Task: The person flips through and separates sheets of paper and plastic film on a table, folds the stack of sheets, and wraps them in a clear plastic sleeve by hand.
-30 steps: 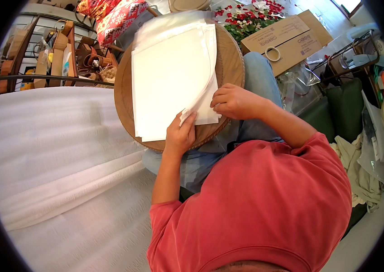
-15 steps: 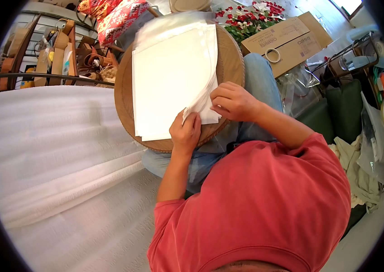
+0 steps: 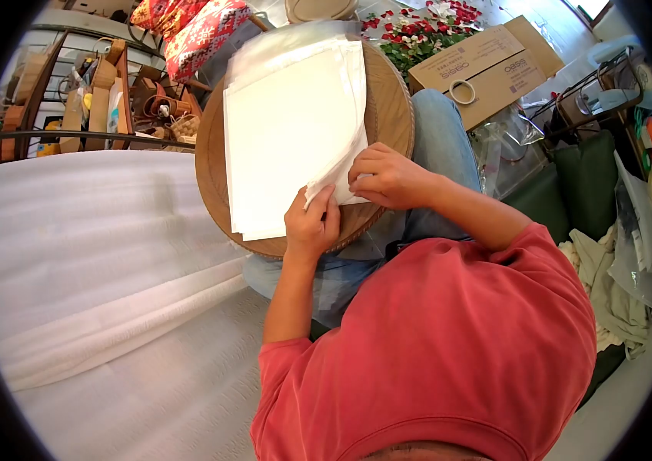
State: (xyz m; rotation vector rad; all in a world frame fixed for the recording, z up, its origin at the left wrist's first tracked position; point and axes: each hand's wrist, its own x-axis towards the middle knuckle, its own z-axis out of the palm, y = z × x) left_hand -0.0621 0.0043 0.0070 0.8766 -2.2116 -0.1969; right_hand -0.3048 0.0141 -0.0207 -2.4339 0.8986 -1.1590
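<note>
A stack of white sheets [image 3: 291, 138] lies on a round wooden table [image 3: 394, 96], with clear plastic film [image 3: 284, 42] at its far edge. My left hand [image 3: 312, 221] pinches the lifted near right corner of the upper sheets between thumb and fingers. Just right of it, my right hand [image 3: 389, 177] has its fingers curled together against the sheets' right edge near that corner. Whether a sheet is between its fingertips is hidden.
White textured cloth [image 3: 103, 246] spreads at the left. Behind it a rack [image 3: 111, 100] holds baskets and boxes. Beyond my knee are a cardboard box [image 3: 487, 69] with a tape roll [image 3: 463, 92] and red flowers [image 3: 426, 38]. Dark green cushions [image 3: 583, 184] stand at right.
The lifted corner is bent further over the stack. My right hand has shifted slightly left, closer to my left hand, which keeps hold of the corner.
</note>
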